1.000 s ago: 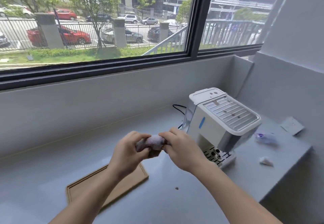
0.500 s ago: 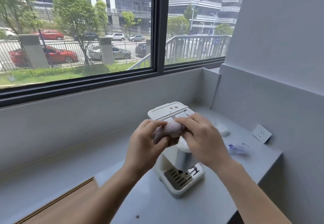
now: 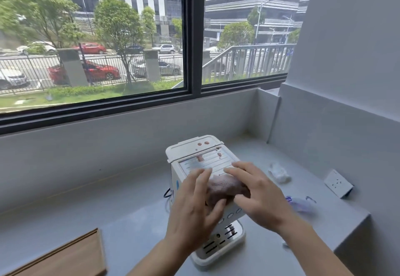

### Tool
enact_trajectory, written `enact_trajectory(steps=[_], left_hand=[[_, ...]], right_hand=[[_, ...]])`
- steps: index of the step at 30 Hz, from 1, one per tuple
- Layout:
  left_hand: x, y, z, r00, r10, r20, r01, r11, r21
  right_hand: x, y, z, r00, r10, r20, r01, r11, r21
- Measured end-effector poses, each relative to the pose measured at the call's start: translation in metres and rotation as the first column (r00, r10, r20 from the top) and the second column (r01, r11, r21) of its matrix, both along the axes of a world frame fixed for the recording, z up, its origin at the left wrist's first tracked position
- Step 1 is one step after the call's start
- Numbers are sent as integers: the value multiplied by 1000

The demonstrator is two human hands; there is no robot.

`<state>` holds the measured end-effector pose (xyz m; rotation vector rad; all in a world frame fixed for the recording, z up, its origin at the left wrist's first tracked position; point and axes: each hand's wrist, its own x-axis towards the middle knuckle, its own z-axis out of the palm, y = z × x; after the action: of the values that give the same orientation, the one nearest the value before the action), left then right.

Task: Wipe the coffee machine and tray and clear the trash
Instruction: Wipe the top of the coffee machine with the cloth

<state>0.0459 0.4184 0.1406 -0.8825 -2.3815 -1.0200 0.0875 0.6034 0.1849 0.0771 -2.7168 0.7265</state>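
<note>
You're right at the start of the wipe: your left hand (image 3: 195, 205) and right hand (image 3: 256, 196) both lie flat, fingers spread, pressing the brownish cloth (image 3: 225, 186) onto the front edge of the coffee machine (image 3: 195, 152) top. Neither hand is clenched; they pin the cloth down rather than grip it. The machine stands on the grey counter (image 3: 129, 215) below the window, near the corner, and it looks dirty: reddish-brown spots (image 3: 203, 143) dot the white lid and the slotted plate behind your fingers, none wiped off so far. The drip tray (image 3: 223, 241) at the base looks untouched. The trash is all left too: a crumpled white tissue (image 3: 279, 173) and a clear wrapper (image 3: 300, 204) lie on the counter to your right. A wooden board (image 3: 71, 256) sits at the near left.
</note>
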Motion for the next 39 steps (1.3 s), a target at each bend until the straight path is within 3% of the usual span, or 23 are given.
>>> enact_trajectory(steps=[5,11,15,21,26,30,35,39], left_hand=[[-9,1,-29,992,83,-97,-93,991,-99],[-14,1,-43,970,91,-227,-105,993,-51],[-19,2,-54,944,17,-329,-11,1000,20],[-24,3,-63,915,-7,-404,39,997,72],[-27,4,-63,906,6,-422,34,996,87],[-26,3,-60,903,16,-429,17,997,74],[-27,9,-54,914,61,-402,-4,990,141],[-29,10,-50,917,54,-394,-12,994,110]], right_hand=[[-18,0,-20,996,35,-87,-19,983,183],[-49,13,-20,965,-259,-48,263,950,166],[-29,-14,-34,979,-97,-178,144,952,270],[-70,4,-17,990,-138,-41,143,973,180],[-64,-15,-22,975,147,-167,-88,944,317],[-77,4,-11,997,-43,-56,56,970,238],[-50,-11,-25,978,150,-142,-117,969,219],[-80,22,-20,996,-52,-71,63,984,164]])
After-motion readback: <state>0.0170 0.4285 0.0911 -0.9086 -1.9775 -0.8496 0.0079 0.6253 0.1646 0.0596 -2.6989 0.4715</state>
